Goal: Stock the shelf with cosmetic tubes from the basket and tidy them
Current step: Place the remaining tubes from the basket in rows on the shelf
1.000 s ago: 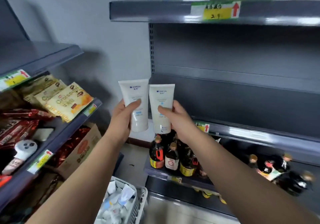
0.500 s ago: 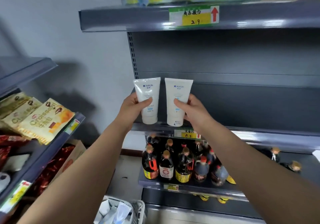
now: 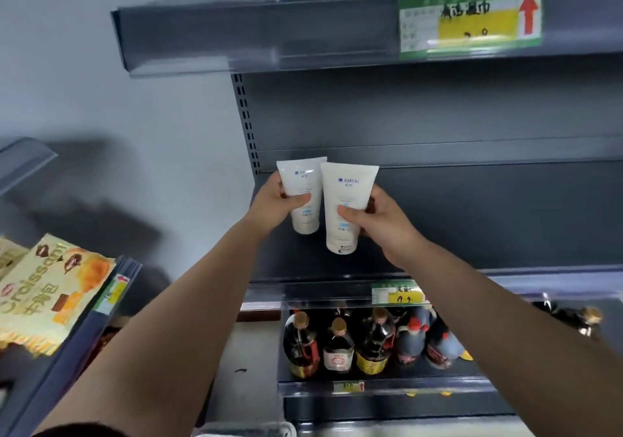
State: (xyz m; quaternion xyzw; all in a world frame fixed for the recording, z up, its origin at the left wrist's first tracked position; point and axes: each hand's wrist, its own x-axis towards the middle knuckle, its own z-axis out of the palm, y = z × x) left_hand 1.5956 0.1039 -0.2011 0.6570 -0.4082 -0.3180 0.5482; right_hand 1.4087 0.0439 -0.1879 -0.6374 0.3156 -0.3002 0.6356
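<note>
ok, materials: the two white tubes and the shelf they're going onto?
Left tube and right tube: likely soft plastic, matte white with printed blue text; flat crimped top ends, round caps at the bottom. Neither dents visibly under the fingers, so softness is a guess. Shelf: looks like painted sheet metal, dark grey, satin sheen; slotted upright at its back left. Its front strip looks like clear glossy plastic.

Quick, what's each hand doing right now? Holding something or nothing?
Left hand: grips the left white tube, cap down.
Right hand: grips the right white tube, cap down, over the bare shelf.
</note>
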